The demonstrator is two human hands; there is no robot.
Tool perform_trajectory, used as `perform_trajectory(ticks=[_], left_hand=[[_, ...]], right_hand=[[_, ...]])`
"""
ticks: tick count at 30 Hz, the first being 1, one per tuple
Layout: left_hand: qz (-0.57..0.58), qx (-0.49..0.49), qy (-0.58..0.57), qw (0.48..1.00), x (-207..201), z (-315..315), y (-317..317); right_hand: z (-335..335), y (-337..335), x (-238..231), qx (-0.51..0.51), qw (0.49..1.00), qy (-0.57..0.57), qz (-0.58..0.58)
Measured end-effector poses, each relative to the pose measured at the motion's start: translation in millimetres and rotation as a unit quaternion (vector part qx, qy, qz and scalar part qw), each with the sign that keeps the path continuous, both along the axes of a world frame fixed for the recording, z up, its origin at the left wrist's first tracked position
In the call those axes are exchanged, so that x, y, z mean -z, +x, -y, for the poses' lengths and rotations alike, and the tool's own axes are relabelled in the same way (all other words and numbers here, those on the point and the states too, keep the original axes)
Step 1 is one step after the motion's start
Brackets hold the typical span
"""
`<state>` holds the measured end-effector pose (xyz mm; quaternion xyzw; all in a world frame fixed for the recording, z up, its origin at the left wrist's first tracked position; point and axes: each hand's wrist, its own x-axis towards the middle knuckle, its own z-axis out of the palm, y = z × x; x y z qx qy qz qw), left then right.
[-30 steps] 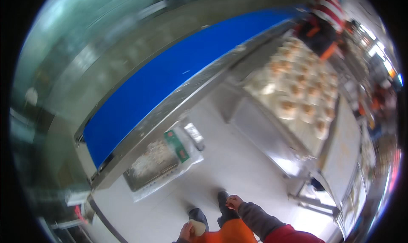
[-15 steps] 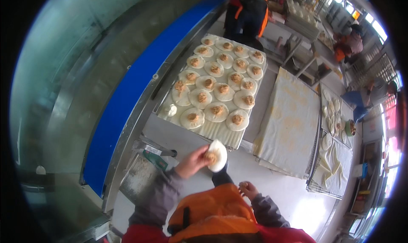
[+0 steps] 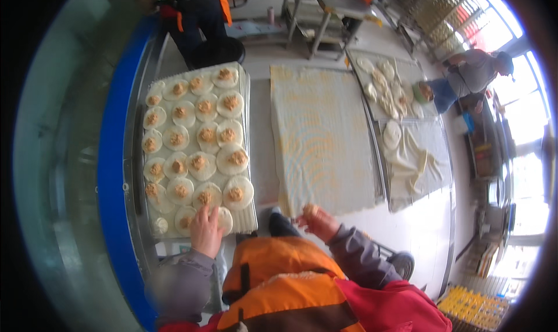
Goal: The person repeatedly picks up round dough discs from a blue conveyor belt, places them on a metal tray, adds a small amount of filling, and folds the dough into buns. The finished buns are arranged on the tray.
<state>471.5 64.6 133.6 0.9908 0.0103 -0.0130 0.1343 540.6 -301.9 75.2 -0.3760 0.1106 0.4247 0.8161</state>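
My left hand [image 3: 207,234] reaches over the near edge of a tray [image 3: 174,234] on the left, its fingers closed at a pale dough round [image 3: 225,220]. The hand partly covers that round. Flat dough rounds [image 3: 236,193] lie in rows on the tray, each with a mound of orange-brown filling [image 3: 235,195] on top. A small white dough lump [image 3: 161,225] sits in the near left corner. My right hand [image 3: 321,223] is closed in front of the cloth-covered board, with a small tan lump [image 3: 311,209] at its fingertips; its kind is unclear.
A blue belt edge [image 3: 114,152] runs along the left. To the right lies a cloth-covered board [image 3: 325,140], then racks with draped cloth [image 3: 412,163] and dough pieces [image 3: 386,88]. One person [image 3: 479,73] stands at far right, another [image 3: 195,18] beyond the tray.
My left hand has carried the filled dough round from in front of the tray onto its near edge. My view has turned right. The right hand stays closed on its small lump.
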Motion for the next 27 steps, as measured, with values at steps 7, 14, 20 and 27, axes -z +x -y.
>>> perform_trajectory(ticks=[7, 14, 20, 27], left_hand=[[0.095, 0.116, -0.425, 0.893, -54, 69, 48], [0.014, 0.167, -0.516, 0.84, -55, 57, 59], [-0.091, 0.082, -0.635, 0.763, -39, 54, 63], [-0.033, -0.083, -0.724, 0.684, -25, 115, 113]], right_hand=[[-85, -3, -37, 0.051, 0.927, 0.358, -0.102], [-129, -28, -44, -0.005, 0.961, 0.246, -0.123], [-143, -28, -44, 0.052, 0.971, 0.162, -0.166], [-9, 27, -30, 0.096, 0.995, -0.005, 0.01]])
